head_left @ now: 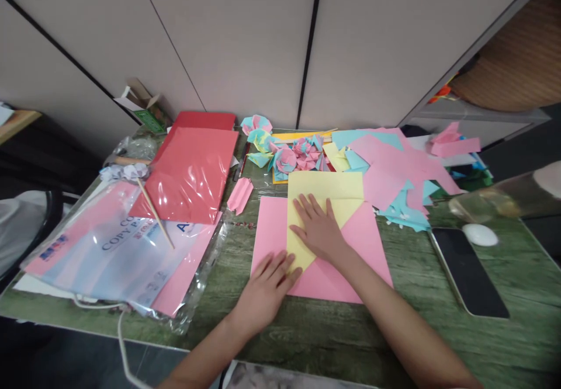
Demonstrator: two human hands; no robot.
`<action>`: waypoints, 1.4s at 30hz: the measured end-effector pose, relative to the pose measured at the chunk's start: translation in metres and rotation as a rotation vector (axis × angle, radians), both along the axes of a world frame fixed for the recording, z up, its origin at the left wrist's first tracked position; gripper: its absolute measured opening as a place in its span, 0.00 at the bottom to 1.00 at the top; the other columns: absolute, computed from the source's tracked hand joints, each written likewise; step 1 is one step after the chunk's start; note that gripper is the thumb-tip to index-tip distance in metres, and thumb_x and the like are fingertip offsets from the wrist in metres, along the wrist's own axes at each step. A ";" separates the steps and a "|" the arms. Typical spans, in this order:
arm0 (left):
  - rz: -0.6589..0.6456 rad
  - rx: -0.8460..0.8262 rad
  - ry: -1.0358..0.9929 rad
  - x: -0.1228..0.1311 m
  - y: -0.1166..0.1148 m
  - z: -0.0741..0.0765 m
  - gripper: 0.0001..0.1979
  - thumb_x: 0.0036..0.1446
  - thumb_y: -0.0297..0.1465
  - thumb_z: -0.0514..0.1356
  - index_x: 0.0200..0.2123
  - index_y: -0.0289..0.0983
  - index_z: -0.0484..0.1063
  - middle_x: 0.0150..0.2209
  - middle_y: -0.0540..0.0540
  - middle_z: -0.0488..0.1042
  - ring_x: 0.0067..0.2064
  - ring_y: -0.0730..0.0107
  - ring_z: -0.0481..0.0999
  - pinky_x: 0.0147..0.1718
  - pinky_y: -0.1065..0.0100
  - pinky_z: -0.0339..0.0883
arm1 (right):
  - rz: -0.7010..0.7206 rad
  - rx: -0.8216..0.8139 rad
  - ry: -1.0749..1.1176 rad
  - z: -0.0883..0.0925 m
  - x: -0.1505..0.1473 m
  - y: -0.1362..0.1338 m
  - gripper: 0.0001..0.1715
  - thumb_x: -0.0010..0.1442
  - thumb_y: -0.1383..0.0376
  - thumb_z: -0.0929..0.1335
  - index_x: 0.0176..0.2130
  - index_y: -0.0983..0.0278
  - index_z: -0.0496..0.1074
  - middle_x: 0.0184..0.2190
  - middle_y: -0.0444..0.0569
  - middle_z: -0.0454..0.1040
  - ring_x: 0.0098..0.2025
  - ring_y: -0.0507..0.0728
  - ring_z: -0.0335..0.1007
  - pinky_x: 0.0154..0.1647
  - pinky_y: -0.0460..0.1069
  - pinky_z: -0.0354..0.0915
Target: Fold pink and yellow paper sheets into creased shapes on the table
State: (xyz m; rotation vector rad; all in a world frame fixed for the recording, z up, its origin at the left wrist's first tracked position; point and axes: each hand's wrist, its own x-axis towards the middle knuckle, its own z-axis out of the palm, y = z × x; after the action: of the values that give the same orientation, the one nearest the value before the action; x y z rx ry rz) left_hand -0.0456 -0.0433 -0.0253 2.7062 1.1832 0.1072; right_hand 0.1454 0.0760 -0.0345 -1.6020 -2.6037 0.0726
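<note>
Pressing right hand (318, 228): palm down on the yellow sheet (324, 183), fingers and thumb spread wide.
Left hand (265, 295): palm down, fingers laid loosely side by side, thumb slightly apart; fingertips at the yellow sheet's lower tip, hand crossing the near left part of the pink sheet (337, 281).
Yellow sheet: on top of the pink sheet, folded on a diagonal; slanting edge runs from its right side down toward the left hand. Upper strip, creased across, reaches past the pink sheet's far edge.
Pink sheet: flat on the green wood-grain desk (302, 342), showing on both sides of the yellow.
Paper flowers (284, 160): clustered just behind the yellow sheet; pink, blue, pale yellow.
Folded pink piece (240, 195): left of the yellow sheet, apart from it.
Paper scraps (385, 167): pink and blue, heaped at the right rear.
Copy paper packet (118, 266): left, in clear wrap, pink and blue showing. Red sheets (193, 173) overlap it; thin wooden stick (155, 214) lies across both.
Smartphone (471, 272): right, dark screen up; white rounded object (480, 235) just beside.
Clear bottle (486, 202): beyond the phone; upright or lying, cannot tell.
Green box (151, 121): rear left, flaps open, near grey partition (241, 38).
</note>
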 end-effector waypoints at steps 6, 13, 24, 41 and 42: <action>-0.031 0.027 -0.026 -0.001 0.001 0.000 0.24 0.61 0.25 0.50 0.60 0.43 0.56 0.64 0.49 0.54 0.66 0.62 0.47 0.63 0.55 0.45 | -0.008 -0.006 -0.003 0.001 0.000 0.000 0.38 0.63 0.47 0.49 0.65 0.64 0.47 0.66 0.52 0.45 0.67 0.65 0.35 0.63 0.68 0.32; -0.048 0.029 -0.039 -0.001 0.001 0.002 0.22 0.62 0.25 0.49 0.59 0.42 0.60 0.64 0.47 0.55 0.66 0.61 0.48 0.62 0.54 0.47 | -0.017 -0.002 -0.007 0.002 -0.001 0.000 0.38 0.63 0.47 0.50 0.65 0.63 0.47 0.66 0.52 0.46 0.67 0.65 0.35 0.63 0.67 0.32; -0.068 0.211 -0.295 0.000 -0.008 0.005 0.14 0.58 0.22 0.52 0.45 0.34 0.72 0.48 0.43 0.75 0.53 0.64 0.70 0.53 0.59 0.65 | -0.016 0.004 0.014 0.002 0.000 0.000 0.38 0.63 0.47 0.51 0.64 0.64 0.48 0.66 0.52 0.47 0.67 0.66 0.37 0.63 0.68 0.34; 0.074 0.006 -0.380 -0.017 -0.010 0.017 0.15 0.56 0.21 0.51 0.45 0.35 0.70 0.46 0.43 0.75 0.48 0.65 0.72 0.51 0.59 0.65 | -0.012 -0.007 0.005 0.001 0.000 0.000 0.38 0.63 0.48 0.51 0.65 0.64 0.47 0.66 0.51 0.47 0.67 0.66 0.37 0.63 0.68 0.33; 0.103 0.011 -0.352 -0.016 -0.004 0.019 0.15 0.57 0.22 0.50 0.45 0.35 0.70 0.47 0.42 0.74 0.49 0.64 0.72 0.50 0.58 0.66 | -0.012 -0.007 0.005 0.001 0.000 0.000 0.38 0.63 0.47 0.51 0.65 0.64 0.47 0.66 0.51 0.47 0.67 0.66 0.37 0.63 0.68 0.33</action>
State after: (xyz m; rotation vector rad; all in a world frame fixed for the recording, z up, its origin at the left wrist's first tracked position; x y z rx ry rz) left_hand -0.0612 -0.0477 -0.0068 2.4937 1.2095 0.5788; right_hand 0.1457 0.0761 -0.0331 -1.6170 -2.5934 0.0844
